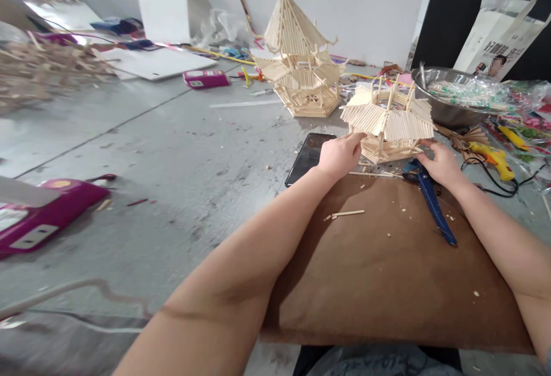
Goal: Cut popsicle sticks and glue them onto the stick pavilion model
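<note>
A small pavilion of pale wooden sticks (387,120) with a flared roof stands at the back edge of the brown board (387,272). My left hand (342,155) is closed on its left side, fingertips under the roof edge. On its right side, my right hand (439,161) grips near the base, fingers partly hidden behind the model. Blue-handled pliers (434,204) lie just below my right hand. A black phone (310,158) rests beside my left hand. Short stick pieces (348,213) are scattered on the board.
A taller stick pagoda (301,72) stands behind, to the left. At the right are a metal bowl (456,112) of sticks, a yellow glue gun (495,161) with a black cord, and a white bag (499,37). Purple power strips (64,204) lie at the left.
</note>
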`<state>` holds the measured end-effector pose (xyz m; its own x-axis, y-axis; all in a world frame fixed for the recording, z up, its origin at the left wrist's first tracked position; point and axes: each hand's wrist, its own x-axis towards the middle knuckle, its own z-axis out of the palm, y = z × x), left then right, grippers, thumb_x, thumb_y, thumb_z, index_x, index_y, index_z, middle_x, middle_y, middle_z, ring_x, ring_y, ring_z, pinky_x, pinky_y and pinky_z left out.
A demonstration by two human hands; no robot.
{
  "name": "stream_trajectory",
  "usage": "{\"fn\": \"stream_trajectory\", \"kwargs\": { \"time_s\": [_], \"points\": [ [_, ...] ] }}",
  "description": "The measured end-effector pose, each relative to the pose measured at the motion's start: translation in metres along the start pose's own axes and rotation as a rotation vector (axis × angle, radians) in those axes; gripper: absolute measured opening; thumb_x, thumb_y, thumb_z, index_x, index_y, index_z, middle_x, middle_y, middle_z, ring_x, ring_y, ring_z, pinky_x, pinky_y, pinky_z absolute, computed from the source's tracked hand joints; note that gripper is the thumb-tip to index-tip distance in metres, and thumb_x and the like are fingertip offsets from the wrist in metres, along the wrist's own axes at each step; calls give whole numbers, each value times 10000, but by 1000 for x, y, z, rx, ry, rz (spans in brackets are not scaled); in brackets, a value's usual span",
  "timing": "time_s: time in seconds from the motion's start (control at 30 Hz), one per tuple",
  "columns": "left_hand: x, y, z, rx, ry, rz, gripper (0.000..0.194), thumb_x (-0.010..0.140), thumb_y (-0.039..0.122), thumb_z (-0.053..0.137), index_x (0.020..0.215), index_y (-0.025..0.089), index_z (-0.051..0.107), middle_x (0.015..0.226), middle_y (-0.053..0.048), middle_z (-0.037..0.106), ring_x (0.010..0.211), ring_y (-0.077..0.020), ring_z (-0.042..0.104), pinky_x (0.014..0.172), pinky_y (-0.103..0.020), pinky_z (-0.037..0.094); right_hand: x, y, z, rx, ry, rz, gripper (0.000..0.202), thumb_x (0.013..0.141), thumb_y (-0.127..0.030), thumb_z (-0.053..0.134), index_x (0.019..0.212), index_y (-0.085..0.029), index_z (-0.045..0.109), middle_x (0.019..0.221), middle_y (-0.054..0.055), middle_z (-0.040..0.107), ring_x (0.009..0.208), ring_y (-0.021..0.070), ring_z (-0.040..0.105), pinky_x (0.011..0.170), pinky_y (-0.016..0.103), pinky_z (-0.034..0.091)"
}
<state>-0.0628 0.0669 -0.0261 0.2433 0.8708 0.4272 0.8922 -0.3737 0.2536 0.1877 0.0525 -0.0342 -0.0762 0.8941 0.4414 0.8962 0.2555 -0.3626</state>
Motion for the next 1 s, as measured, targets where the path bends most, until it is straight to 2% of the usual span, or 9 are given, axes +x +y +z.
{"fn": "stream_trajectory", "kwargs": {
  "time_s": [0.13,0.3,0.47,0.6,0.83,1.0],
  "points": [
    [1,3,4,-128,-10,-104,337,773,214,405,991,183,660,825,-60,690,731,-180,616,657,-272,441,-1,-2,1,3,4,-5,369,751,-293,505,1082,-154,592,1113,122,611,1060,252,537,918,418,392],
    [6,7,4,-425,-89,-159,384,727,179,429,1029,142,664,642,-31,652,566,-117,545,612,-242,435,-1,-3,0,-22,-10,-8,380,756,-291,501,1095,-139,582,1108,134,606,1060,254,533,911,407,393],
    [7,7,3,-577,-128,-192,357,729,196,441,988,135,679,560,-14,608,496,-94,496,546,-228,416,3,2,-22,-183,-26,-51,378,767,-332,500,1059,-117,603,1049,153,624,1026,282,542,885,414,399],
    [7,7,4,-690,-207,-167,371,734,207,465,1042,120,654,493,-1,562,464,-85,484,538,-221,414,3,14,-39,-330,-180,1,390,765,-418,498,1023,-159,633,1004,128,649,942,288,583,808,415,432],
    [6,10,3,-670,-238,-110,397,730,205,456,1075,136,639,478,1,572,452,-86,488,540,-222,414,3,29,-38,-414,-368,-41,413,762,-479,473,1014,-200,645,1012,102,657,899,272,600,723,371,447],
    [8,7,4,-542,-162,-105,341,725,227,461,969,137,681,543,-16,612,515,-100,520,567,-227,416,9,35,-62,-426,-327,56,353,741,-440,498,956,-211,660,907,78,679,804,242,610,673,341,433]
  ]
}}
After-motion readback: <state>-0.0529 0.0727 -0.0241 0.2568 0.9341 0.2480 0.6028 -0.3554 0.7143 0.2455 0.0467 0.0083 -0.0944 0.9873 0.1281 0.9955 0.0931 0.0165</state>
